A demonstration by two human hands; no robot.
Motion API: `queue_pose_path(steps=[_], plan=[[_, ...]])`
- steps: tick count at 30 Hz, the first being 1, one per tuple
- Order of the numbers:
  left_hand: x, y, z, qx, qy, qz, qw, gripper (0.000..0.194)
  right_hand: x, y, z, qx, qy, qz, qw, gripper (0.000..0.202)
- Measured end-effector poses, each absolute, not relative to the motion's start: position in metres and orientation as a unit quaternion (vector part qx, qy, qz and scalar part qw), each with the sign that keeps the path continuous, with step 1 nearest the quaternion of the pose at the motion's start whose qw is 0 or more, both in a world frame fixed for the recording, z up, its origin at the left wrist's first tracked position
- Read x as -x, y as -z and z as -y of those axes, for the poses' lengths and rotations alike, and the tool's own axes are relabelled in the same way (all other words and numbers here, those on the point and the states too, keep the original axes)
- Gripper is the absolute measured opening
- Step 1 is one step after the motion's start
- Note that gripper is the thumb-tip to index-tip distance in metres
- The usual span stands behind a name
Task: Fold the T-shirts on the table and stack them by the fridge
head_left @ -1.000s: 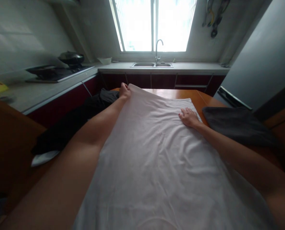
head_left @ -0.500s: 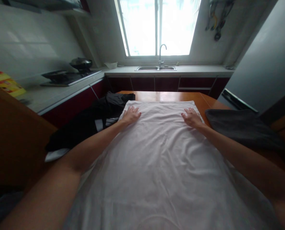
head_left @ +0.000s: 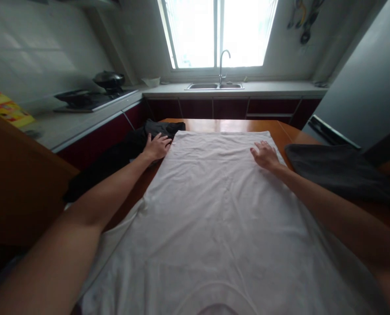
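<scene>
A white T-shirt (head_left: 214, 197) lies spread over the wooden table (head_left: 221, 124), its hem at the far end and its round neckline nearest me. Light creases run across its middle. My right hand (head_left: 265, 155) rests palm down near the shirt's far right corner, fingers spread. Just off the shirt's far left edge is my left hand (head_left: 157, 146), fingers apart and holding nothing, over or beside a pile of black clothes (head_left: 116, 153). Whether it touches the pile I cannot tell.
A folded dark grey cloth (head_left: 332, 170) lies on the table's right side. Beyond the table is a counter with a double sink (head_left: 214, 86). To the left stand a stove with a wok (head_left: 108, 81) and a yellow jug (head_left: 6, 107). A grey refrigerator (head_left: 362, 83) is at the right.
My left hand has moved left, off the shirt's far corner towards the black clothes. My right hand stays on the shirt. The view has tipped slightly down, showing more of the neckline.
</scene>
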State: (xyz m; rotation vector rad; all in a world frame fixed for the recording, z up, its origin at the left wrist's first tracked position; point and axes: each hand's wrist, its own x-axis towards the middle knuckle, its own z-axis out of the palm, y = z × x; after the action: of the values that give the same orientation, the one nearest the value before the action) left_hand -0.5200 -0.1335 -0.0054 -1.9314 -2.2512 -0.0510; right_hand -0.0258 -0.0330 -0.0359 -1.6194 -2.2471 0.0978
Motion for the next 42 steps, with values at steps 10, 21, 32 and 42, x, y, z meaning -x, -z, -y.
queue_pose_path(steps=[10,21,32,42], plan=[[0.542,0.004,0.123,0.587,0.024,0.809,0.015,0.060,0.039,0.022,0.059,0.556,-0.058,0.813,0.163,0.056],[0.387,-0.009,0.187,0.757,0.095,0.646,-0.015,0.060,0.039,0.020,0.126,0.501,-0.036,0.850,0.159,0.061],[0.341,-0.009,0.398,0.791,0.009,0.591,-0.157,0.065,-0.002,0.006,0.294,0.251,-0.202,0.939,0.116,0.055],[0.322,-0.001,0.456,0.817,0.014,0.564,-0.121,0.066,-0.024,0.014,0.352,0.208,-0.184,0.959,0.064,0.070]])
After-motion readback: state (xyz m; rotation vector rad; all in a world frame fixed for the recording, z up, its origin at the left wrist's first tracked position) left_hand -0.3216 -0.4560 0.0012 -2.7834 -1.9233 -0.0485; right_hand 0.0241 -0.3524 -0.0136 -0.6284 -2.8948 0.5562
